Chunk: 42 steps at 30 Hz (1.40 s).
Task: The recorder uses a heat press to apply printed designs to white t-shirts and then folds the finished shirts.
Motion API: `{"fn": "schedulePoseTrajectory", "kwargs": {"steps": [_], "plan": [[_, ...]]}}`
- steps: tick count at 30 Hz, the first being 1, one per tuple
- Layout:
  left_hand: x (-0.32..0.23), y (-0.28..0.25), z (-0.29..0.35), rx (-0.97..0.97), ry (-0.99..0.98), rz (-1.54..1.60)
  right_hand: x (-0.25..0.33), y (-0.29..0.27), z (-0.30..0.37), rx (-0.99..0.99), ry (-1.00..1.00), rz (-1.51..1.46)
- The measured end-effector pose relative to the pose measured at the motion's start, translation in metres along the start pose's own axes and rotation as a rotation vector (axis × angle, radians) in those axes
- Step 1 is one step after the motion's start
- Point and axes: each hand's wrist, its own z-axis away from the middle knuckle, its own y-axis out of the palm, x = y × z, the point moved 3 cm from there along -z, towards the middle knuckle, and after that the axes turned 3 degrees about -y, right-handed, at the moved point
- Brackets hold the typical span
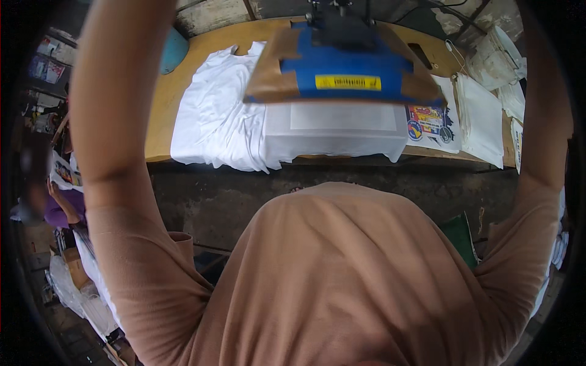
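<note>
Both my arms reach up past the top of the picture, so neither of my hands shows. Between the arms hangs the upper plate of a heat press [354, 55], covered in brown sheet and blue tape with a yellow label on its front. Below it a white cloth [339, 143] lies flat over the press's lower bed, with a paler rectangular sheet [342, 116] on top. The raised plate stands apart from that sheet along the front edge. To the left, a crumpled white T-shirt [217, 116] spreads over the table and meets the flat cloth.
On the wooden table [160, 116], a colourful printed sheet [432, 127] and folded white cloths [480, 122] lie to the right. A worn white bucket [493, 58] stands behind them, a blue container [175, 52] at back left. Another person in purple [64, 207] is at far left.
</note>
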Motion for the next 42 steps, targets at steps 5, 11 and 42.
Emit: {"fn": "schedulePoseTrajectory", "kwargs": {"steps": [5, 11, 42], "plan": [[-0.068, 0.078, 0.090, 0.241, 0.224, 0.307, 0.074, 0.075, 0.085, 0.037, -0.751, -0.299], [-0.124, 0.184, 0.172, 0.613, 0.148, 0.512, 0.116, 0.208, 0.114, 0.400, -0.570, -0.392], [0.028, 0.287, 0.539, 0.151, -1.994, 1.157, 0.197, 0.513, 0.254, 1.073, -0.246, -1.114]]}}
